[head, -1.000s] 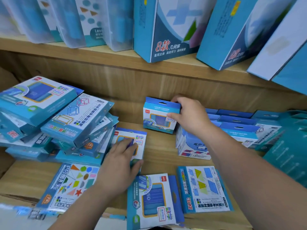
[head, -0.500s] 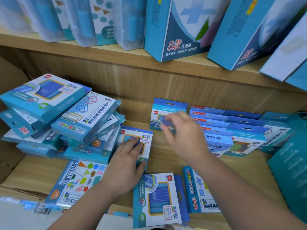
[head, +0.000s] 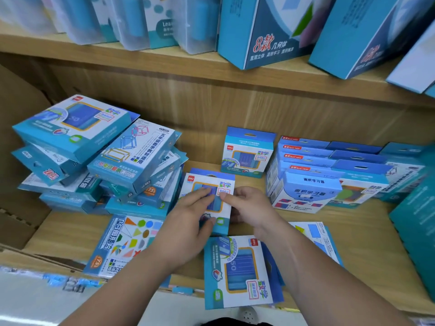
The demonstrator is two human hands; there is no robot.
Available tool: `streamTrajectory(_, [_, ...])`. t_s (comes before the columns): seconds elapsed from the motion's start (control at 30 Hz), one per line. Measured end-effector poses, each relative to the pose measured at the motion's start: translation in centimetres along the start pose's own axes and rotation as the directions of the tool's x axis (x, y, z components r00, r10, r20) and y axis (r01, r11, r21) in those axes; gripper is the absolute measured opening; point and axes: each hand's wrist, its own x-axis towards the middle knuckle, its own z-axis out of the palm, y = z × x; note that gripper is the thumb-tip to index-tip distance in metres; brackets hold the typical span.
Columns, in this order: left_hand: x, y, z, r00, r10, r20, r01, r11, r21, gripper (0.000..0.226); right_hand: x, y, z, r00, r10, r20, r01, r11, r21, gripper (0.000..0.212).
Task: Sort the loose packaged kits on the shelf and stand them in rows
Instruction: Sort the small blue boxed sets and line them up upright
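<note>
1 kit (head: 205, 181): left hand (head: 186, 223) atop, right hand (head: 250, 209) edge-pinching.

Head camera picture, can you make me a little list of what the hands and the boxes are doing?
Left hand: rests flat on the middle kit
Right hand: pinches that kit's right edge
Middle kit: lying flat on the shelf
Matching kit: standing alone at the back
Standing rows: right side
Loose pile: left side, tilted
</note>
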Motion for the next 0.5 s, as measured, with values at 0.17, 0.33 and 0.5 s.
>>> streamTrajectory(0.17, [0.1, 1.4, -0.9, 0.979, 0.072, -0.189, -0.068, 0.997, 0.028, 0.048, -2.2, -1.9, -2.5, 0.977, -0.213, 0.009, 0.213, 0.971, -0.111, 0.026])
streamTrajectory(0.33, [2.6, 3.5, -2.0, 0.956, -0.041, -0.291, 0.008, 0.994, -0.113, 0.057, -4.0, -5.1, -5.5, 0.913, -0.409, 0.002, 0.403, 0.898, -0.174, 0.030])
streamTrajectory(0.5, [6.7, 4.8, -2.8, 0.964, -0.248, -0.098, 0.174, 0.863, -0.474, 0.048, -3.6, -7.7, -7.1, 0.844, -0.535, 0.029, 0.488, 0.744, -0.456, 0.038])
